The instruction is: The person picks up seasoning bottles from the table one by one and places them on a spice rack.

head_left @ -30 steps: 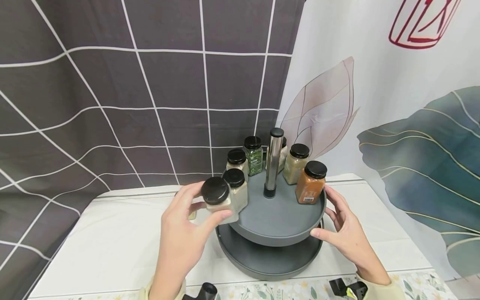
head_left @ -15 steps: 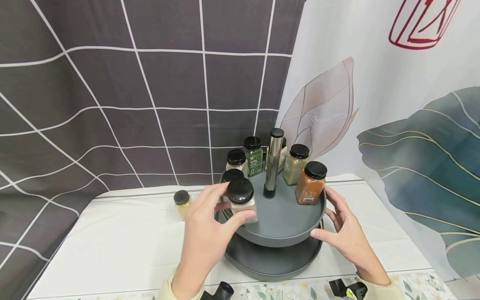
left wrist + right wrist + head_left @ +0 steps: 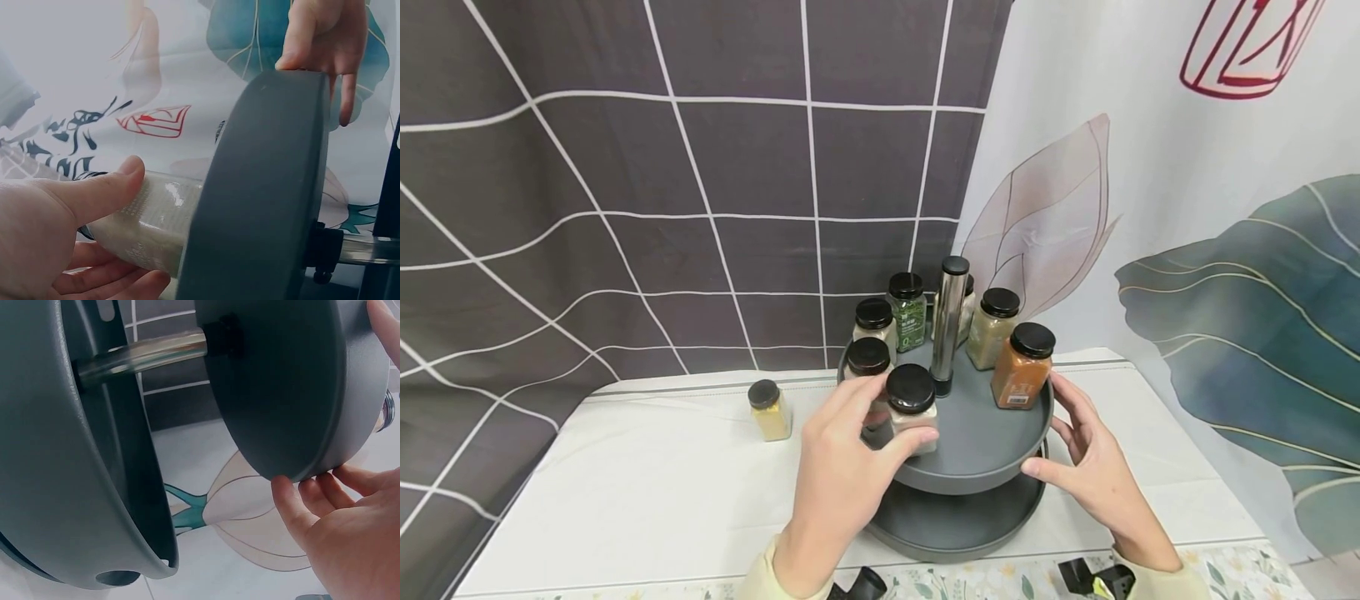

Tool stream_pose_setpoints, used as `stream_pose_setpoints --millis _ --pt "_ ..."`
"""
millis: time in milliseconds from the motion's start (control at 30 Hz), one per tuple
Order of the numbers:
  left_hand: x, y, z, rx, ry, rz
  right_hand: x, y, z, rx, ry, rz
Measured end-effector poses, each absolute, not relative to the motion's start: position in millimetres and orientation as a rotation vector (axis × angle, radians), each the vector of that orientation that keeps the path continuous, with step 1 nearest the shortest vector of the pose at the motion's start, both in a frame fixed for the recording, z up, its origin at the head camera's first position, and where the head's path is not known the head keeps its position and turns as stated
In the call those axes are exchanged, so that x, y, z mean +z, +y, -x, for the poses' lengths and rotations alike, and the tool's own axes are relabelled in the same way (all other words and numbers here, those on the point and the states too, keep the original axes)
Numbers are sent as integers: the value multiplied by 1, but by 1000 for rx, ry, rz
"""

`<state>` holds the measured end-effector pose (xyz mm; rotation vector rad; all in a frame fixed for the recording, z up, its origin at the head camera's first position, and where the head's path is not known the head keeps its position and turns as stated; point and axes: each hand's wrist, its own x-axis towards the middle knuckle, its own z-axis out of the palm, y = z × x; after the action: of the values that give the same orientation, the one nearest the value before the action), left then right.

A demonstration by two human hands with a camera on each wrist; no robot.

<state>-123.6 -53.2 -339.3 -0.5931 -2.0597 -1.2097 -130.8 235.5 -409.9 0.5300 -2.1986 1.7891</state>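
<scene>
My left hand [image 3: 842, 471] grips a spice jar [image 3: 912, 408] with a black lid and pale contents, thumb in front and fingers behind. The jar is at the front left of the upper tier of a grey two-tier spice rack [image 3: 962, 479]; in the left wrist view its base overlaps the tier's rim. My right hand [image 3: 1097, 479] holds that tier's rim at the right, thumb at the front and fingers along the side. In the right wrist view the fingertips [image 3: 345, 472] touch the rim. Just behind the held jar stands another black-lidded jar [image 3: 868, 357], partly hidden by my left hand.
Around the rack's metal post [image 3: 950, 325] stand an orange jar [image 3: 1021, 375], a tan jar [image 3: 994, 329], a green herb jar [image 3: 907, 312] and other jars. The lower tier [image 3: 951, 537] sits beneath. A small yellow jar [image 3: 771, 412] stands on the white table [image 3: 647, 483] at left.
My left hand has carried the jar rightward from the rack's left edge over the upper tier, uncovering the small yellow jar on the table. My right hand stays at the rim.
</scene>
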Motion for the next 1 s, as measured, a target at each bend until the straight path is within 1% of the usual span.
stream_pose_setpoints --millis 367,1000 --pt "-348 -47 125 -1010 -2132 558 -409 234 131 1819 -2167 -535" --pt "-353 -43 123 -909 -2162 520 -409 235 130 1836 -2155 -541"
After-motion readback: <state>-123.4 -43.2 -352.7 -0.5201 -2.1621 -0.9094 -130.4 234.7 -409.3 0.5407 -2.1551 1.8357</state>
